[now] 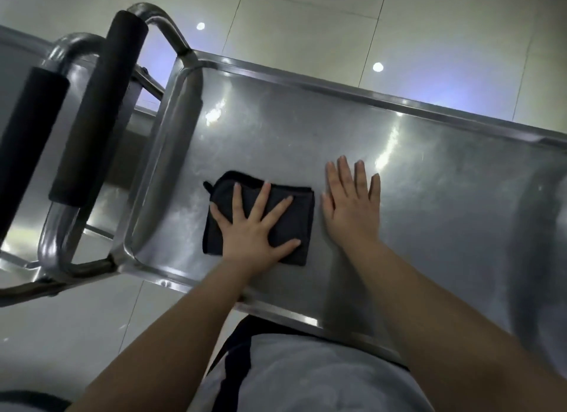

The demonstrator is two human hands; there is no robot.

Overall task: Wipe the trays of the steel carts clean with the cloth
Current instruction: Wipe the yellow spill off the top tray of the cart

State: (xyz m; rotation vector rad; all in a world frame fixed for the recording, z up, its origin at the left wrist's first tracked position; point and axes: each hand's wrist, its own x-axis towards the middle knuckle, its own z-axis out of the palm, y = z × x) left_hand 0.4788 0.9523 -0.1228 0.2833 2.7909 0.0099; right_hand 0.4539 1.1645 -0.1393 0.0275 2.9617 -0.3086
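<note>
**Item 1. Left hand (251, 227).** Fingers (260, 200) straight and spread wide, gripping nothing; palm and fingers press flat on the cloth.

**Item 2. Cloth (302, 215).** Dark, folded to a rectangle, lying flat on the tray directly under the left fingers. Its edges show beyond the fingertips and to either side.

**Item 3. Right hand (352, 206).** Fingers extended and close together, holding nothing, resting flat on bare steel just beside the cloth.

**Item 4. Tray (276, 129).** Top tray of the steel cart, with a raised rim. Unwiped-looking steel lies ahead of both sets of fingertips and off to the right.

**Item 5. Padded handle (101, 105).** Black, well to the left of the left fingers.

**Handling note (judgement).** Keep even downward pressure through the whole spread hand so the fold does not bunch. Work in overlapping straight passes out to the rim and into the rounded corners. The right hand serves best bracing the cart against rolling.
</note>
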